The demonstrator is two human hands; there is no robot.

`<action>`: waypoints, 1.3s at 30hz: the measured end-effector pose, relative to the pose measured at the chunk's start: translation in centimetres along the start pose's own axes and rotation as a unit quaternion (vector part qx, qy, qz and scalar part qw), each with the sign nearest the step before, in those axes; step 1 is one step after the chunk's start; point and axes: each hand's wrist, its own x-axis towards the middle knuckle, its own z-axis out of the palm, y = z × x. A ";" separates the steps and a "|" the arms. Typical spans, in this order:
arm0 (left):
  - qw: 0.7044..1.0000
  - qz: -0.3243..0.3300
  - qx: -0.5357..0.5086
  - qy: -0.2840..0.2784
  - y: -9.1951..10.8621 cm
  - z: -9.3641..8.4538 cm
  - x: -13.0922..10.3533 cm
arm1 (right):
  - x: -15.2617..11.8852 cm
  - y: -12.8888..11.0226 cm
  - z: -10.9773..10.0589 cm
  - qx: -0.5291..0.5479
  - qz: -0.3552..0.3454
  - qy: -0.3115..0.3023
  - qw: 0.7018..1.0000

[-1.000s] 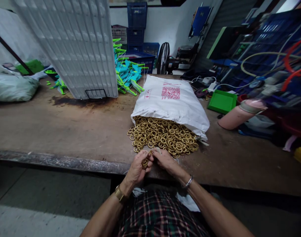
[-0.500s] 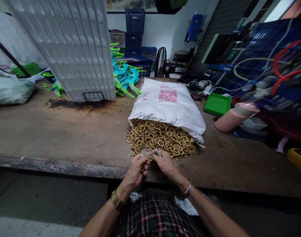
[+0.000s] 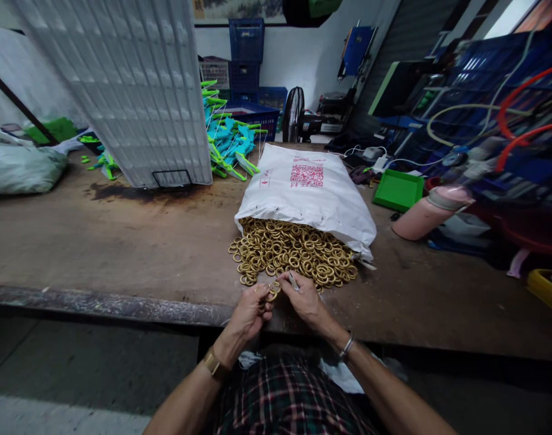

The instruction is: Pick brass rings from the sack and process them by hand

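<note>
My left hand (image 3: 251, 311) is closed, with gold rings (image 3: 274, 291) pinched at the thumb and fingertips and more of them partly hidden in the curled fingers. Close on its right, my right hand (image 3: 303, 299) is closed around a small grey blade-like tool (image 3: 294, 281); its exact kind is unclear. The right fingertips are near the pinched rings, and I cannot tell whether they touch. Just beyond both hands lies a heap of gold rings (image 3: 298, 251), spilling from the mouth of a white sack (image 3: 280, 196) with red print.
A tall ribbed translucent panel (image 3: 139, 103) stands on the wooden table (image 3: 121, 241) at left, beside turquoise and green plastic parts (image 3: 234, 142). On the right are a green tray (image 3: 398, 190), a pink bottle (image 3: 421, 217) and a yellow container (image 3: 545, 293). A black fan (image 3: 294, 115) stands behind.
The pinched rings now show more plainly between my hands. The grey tool has turned slightly in my right fingers. Heap and sack look the same.
</note>
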 end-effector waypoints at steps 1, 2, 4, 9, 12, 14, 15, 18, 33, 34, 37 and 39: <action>1.000 -0.014 -0.025 0.010 0.1 0.0 0.1 | 0.0 0.1 0.0 0.002 0.014 0.003 1.000; 0.998 -0.031 -0.052 0.022 0.2 0.1 0.1 | 0.0 0.1 -0.1 0.005 0.027 0.004 1.000; 0.992 -0.063 -0.096 0.043 0.5 0.2 0.2 | -0.3 -0.1 -0.3 0.012 0.042 0.007 0.999; 0.980 -0.112 -0.155 0.048 1.0 0.4 0.1 | -1.0 -0.8 -0.4 0.000 -0.035 -0.001 0.999; 0.977 -0.127 -0.168 0.036 1.0 0.3 0.0 | -1.0 -0.6 -0.1 -0.003 -0.070 -0.031 0.997; 0.974 -0.141 -0.174 0.027 0.9 0.2 0.0 | -1.0 -0.4 0.1 -0.004 -0.070 -0.049 0.996; 0.973 -0.146 -0.179 0.021 0.8 0.1 0.1 | -0.9 -0.3 0.1 -0.004 -0.069 -0.054 0.996; 0.968 -0.159 -0.195 0.013 0.5 0.0 0.1 | -0.8 -0.1 0.1 -0.005 -0.068 -0.063 0.996; 0.980 -0.138 -0.144 0.002 1.0 0.0 -0.3 | -0.9 -0.6 0.1 0.180 0.093 -0.136 0.970; 0.985 -0.125 -0.123 0.008 0.9 0.0 -0.3 | -0.8 -0.5 0.1 0.169 0.088 -0.138 0.972; 0.997 -0.063 -0.035 0.025 0.7 -0.1 -0.4 | -0.6 -0.5 -0.1 0.122 0.058 -0.147 0.980; 0.999 -0.026 0.033 0.014 0.6 -0.1 -0.6 | -0.6 -0.6 -0.2 0.098 0.040 -0.153 0.982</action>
